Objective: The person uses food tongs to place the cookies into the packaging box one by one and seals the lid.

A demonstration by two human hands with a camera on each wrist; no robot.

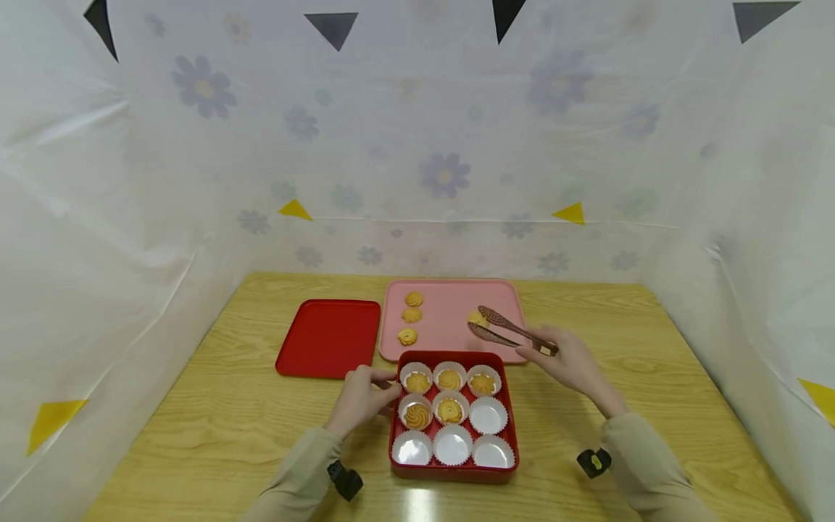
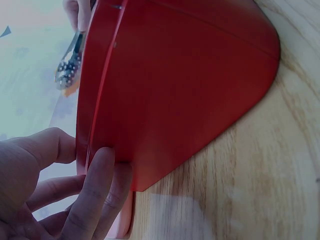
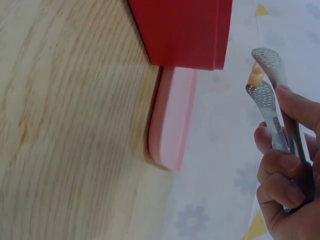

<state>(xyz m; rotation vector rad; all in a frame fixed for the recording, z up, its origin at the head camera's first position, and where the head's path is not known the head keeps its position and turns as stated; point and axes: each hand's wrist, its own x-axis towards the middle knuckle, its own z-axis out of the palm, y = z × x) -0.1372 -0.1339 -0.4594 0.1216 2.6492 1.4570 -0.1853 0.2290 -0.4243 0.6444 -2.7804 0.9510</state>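
My left hand (image 1: 365,397) is at the left side of a red box (image 1: 453,477), its thumb and fingers holding the rim. In the left wrist view, fingers (image 2: 95,185) lie against the box's outer wall. My right hand (image 1: 574,362) grips metal tongs (image 1: 502,320) with perforated heads. Between those heads is a piped cookie (image 3: 256,75), raised over the pink tray in the head view. White paper cups fill the box in three rows. Cookies lie in the back row and in the left and middle cups of the centre row. The front cups (image 1: 453,444) hold nothing.
Behind the box lies a pink tray (image 1: 450,297) with three cookies (image 1: 412,315) in a column at its left. A red lid (image 1: 329,337) rests on the wooden table (image 1: 228,428) to the left. White flower-patterned sheeting (image 1: 391,145) surrounds the table.
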